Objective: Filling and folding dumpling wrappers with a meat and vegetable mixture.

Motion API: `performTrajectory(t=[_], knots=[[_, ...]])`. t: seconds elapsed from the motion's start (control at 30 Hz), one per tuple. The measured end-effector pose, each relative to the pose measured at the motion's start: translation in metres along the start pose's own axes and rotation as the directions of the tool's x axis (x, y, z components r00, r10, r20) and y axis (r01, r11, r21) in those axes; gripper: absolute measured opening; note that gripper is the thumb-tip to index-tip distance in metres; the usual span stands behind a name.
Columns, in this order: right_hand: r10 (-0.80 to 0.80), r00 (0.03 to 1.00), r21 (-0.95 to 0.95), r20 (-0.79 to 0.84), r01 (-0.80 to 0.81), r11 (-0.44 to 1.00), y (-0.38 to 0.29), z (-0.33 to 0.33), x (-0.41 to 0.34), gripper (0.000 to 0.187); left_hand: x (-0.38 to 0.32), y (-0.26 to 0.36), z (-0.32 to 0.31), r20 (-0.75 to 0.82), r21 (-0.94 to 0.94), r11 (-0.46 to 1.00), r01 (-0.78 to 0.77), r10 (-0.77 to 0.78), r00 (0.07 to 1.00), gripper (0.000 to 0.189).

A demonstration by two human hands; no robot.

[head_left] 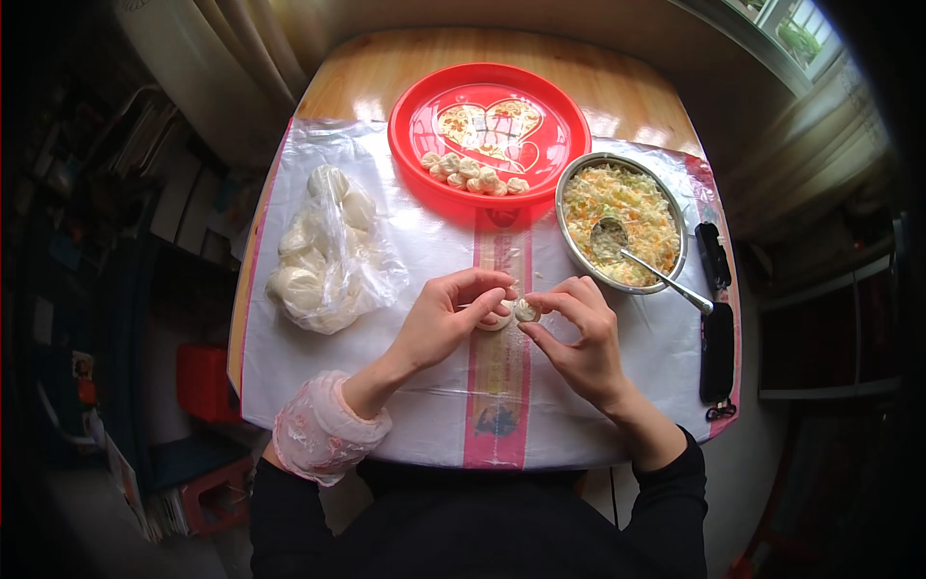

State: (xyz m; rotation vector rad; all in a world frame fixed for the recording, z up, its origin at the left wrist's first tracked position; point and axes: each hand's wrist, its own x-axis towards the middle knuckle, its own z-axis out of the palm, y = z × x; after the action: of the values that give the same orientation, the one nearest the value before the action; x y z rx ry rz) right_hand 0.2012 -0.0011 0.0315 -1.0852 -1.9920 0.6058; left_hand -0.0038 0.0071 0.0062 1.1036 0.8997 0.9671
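Between the thumb and fingers of my right hand (pixel 582 336) is a small pleated dough bun (pixel 527 310). My left hand (pixel 452 311) hovers just left of it, fingers curled and a little apart from the thumb, with nothing plainly held. A pale round dough piece (pixel 494 323) lies partly hidden under my left fingers, on the plastic sheet (pixel 419 423). Farther back, a red plastic tray (pixel 412 101) with a heart pattern carries several small pleated buns (pixel 469 168) along its near side. A metal bowl (pixel 683 250) at right holds shredded vegetable filling (pixel 618 192).
A metal spoon (pixel 669 281) rests in the filling, its handle reaching over the bowl's near rim. At left sits a clear plastic bag (pixel 387 271) of several dough balls (pixel 328 183). Two black cases (pixel 717 352) lie along the right edge of the wooden table (pixel 615 69).
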Motion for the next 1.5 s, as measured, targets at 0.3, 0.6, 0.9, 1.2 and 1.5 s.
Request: performTrajectory(t=[0.3,0.6,0.9,1.2,1.5], knots=[[-0.015,0.999,0.046,-0.035,0.017,0.999,-0.009,-0.001,0.001,0.034,0.000,0.000,0.005,0.182,-0.122,0.984,0.131,-0.108,0.977,0.033],[-0.017,0.999,0.033,-0.035,0.018,0.999,0.000,0.000,-0.004,0.031,0.016,0.038,-0.006,-0.062,0.299,0.948,-0.108,0.132,0.989,0.027],[-0.060,0.998,0.073,0.005,0.059,0.996,-0.002,0.003,-0.005,0.031,0.106,0.049,-0.043,0.041,0.901,0.326,-0.284,0.589,0.807,0.021],[-0.111,0.993,0.054,0.034,0.109,0.993,0.001,0.005,-0.006,0.029,0.141,0.040,-0.031,0.173,0.903,0.314,-0.294,0.360,0.917,0.013],[-0.135,0.990,0.041,0.036,0.134,0.990,0.003,0.006,-0.004,0.026,0.148,0.033,-0.037,0.194,0.928,0.205,-0.313,0.450,0.871,0.013]])
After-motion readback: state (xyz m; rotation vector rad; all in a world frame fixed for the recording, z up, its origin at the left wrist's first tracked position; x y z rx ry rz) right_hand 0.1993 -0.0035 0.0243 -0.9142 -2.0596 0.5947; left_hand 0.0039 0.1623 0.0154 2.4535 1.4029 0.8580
